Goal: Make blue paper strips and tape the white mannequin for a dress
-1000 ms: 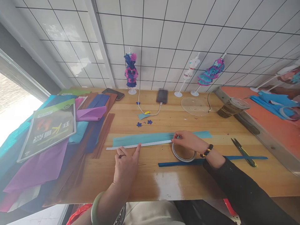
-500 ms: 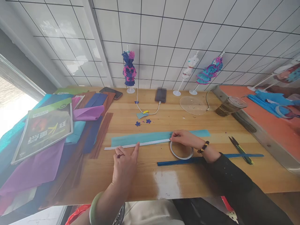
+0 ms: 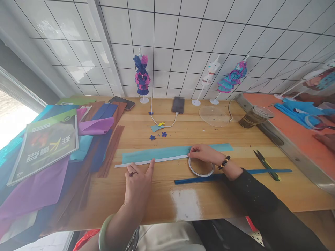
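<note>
A light blue strip of thin paper or fabric (image 3: 157, 152) lies lengthwise on the wooden table. Along its near edge runs a length of white tape (image 3: 167, 160), its left end past the strip's corner. My left hand (image 3: 138, 183) is open, palm down, with fingertips touching the tape from the near side. The fingers of my right hand (image 3: 202, 154) pinch the tape near the strip's middle. From there the tape leads into its thin roll (image 3: 201, 175), which rests on the table below that hand. A dark blue folded strip (image 3: 192, 180) passes beneath my right forearm.
Snips (image 3: 267, 165) lie at the right. Colored sheets and a printed booklet (image 3: 47, 143) fill the left. Small dress forms (image 3: 142, 78), a cabled dark device (image 3: 178, 105), a clear disc (image 3: 214, 116) and a lidded cup (image 3: 255, 117) stand behind. Another person's hand (image 3: 326, 141) shows at the right edge.
Both hands keep their places on the tape and strip. The view has shifted slightly, and what looks like another person's hand has come in at the right edge.
</note>
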{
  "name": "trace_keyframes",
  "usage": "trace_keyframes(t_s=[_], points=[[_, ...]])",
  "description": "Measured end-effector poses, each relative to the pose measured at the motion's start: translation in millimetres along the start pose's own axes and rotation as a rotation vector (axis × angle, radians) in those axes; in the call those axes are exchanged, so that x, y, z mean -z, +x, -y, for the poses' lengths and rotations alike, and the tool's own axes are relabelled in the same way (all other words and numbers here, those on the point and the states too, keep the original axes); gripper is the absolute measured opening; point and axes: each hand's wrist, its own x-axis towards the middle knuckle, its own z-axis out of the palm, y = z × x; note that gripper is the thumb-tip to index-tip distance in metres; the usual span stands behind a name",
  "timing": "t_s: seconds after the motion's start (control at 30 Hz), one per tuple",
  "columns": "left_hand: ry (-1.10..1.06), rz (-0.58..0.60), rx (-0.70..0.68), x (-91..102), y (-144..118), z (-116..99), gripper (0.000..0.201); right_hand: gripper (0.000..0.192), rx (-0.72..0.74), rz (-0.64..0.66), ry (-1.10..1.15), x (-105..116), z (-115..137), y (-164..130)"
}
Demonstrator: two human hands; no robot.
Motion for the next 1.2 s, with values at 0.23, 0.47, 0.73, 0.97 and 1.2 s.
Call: trace_keyframes(t_s=[0.23, 0.47, 0.73, 0.97, 1.2], points=[[-0.022, 0.022, -0.006, 1.2, 1, -1, 0.069, 0.025, -0.003, -0.004, -0.025, 0, 0, 3], [-0.028, 0.044, -0.003, 0.3, 0, -2, 0.069, 0.026, 0.01, 0.01, -0.028, 0, -1, 2], [-0.082, 0.07, 0.009, 1.8, 1, -3, 0.068, 0.026, -0.011, 0.006, -0.058, 0, -3, 5], [-0.02, 0.069, 0.008, 6.7, 0, -3, 0.068, 0.025, -0.045, -0.008, -0.1, -2, -2, 9], [0.005, 0.054, -0.009, 14.5, 1, 0, 0.068, 0.024, -0.079, -0.014, -0.145, -2, 2, 10]])
